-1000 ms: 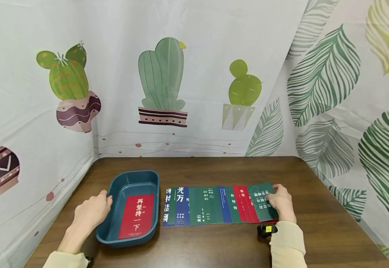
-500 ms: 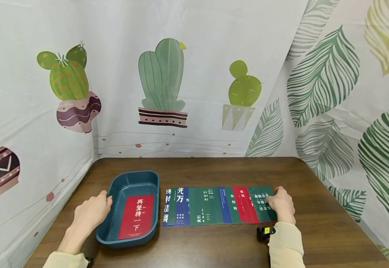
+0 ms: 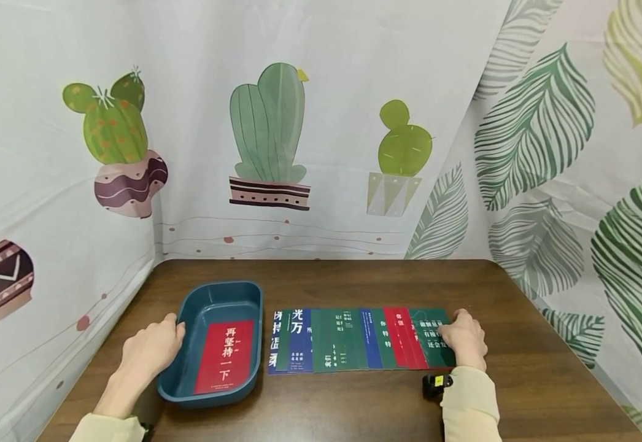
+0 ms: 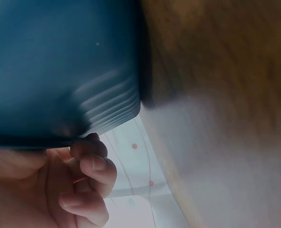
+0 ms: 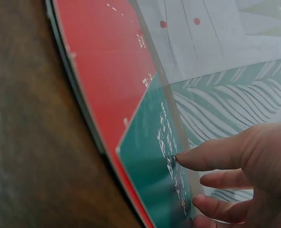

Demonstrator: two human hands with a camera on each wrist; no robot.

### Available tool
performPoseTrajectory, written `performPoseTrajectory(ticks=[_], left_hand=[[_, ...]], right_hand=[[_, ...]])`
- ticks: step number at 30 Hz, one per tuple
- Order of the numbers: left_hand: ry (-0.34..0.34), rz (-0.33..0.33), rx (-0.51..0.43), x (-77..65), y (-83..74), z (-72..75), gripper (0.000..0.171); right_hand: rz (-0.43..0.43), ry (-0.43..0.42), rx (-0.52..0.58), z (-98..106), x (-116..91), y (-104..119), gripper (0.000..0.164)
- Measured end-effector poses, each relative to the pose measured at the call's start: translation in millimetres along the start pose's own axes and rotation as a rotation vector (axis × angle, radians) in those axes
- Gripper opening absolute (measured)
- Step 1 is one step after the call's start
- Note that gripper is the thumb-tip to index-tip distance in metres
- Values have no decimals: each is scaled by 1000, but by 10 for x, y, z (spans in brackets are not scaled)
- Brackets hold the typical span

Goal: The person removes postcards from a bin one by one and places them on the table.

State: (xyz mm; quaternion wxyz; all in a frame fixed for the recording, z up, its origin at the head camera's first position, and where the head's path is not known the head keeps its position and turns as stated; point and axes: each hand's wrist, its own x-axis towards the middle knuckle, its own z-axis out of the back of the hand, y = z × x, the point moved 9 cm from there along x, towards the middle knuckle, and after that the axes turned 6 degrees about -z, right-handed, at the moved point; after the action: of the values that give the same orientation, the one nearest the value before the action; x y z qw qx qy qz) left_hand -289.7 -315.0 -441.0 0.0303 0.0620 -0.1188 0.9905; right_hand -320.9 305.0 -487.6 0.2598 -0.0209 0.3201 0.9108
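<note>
On the left of the table, my left hand (image 3: 152, 347) grips the left rim of a deep blue plastic tray (image 3: 210, 298); the left wrist view shows the fingers curled at the tray's edge. A red card (image 3: 226, 356) with white Chinese characters lies in the tray. Right of the tray, several overlapping cards (image 3: 348, 341) in green, blue and red form a row. At its right end, my right hand (image 3: 466, 339) holds the edge of a green card (image 3: 434, 337), the topmost there. In the right wrist view the thumb (image 5: 202, 154) rests on that card's printed face, over red cards (image 5: 98, 52).
The brown wooden table (image 3: 321, 411) has a fabric backdrop (image 3: 343, 239) with cactus and leaf prints close behind it. A small black device (image 3: 436, 385) with a yellow label sits beside the right sleeve, just below the row of cards.
The green card under my right hand was tilted a second ago and has turned straight, level with the row. My right hand moved slightly down with it. The left hand and tray stayed still.
</note>
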Motion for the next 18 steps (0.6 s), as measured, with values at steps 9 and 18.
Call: performPoseTrajectory(ticks=[9, 18], left_hand=[[1, 1, -1, 6, 15, -13, 33], [-6, 1, 1, 3, 14, -10, 34]], right_hand=[[-5, -15, 70, 51, -26, 52, 64], [132, -5, 133, 123, -154, 371, 59]])
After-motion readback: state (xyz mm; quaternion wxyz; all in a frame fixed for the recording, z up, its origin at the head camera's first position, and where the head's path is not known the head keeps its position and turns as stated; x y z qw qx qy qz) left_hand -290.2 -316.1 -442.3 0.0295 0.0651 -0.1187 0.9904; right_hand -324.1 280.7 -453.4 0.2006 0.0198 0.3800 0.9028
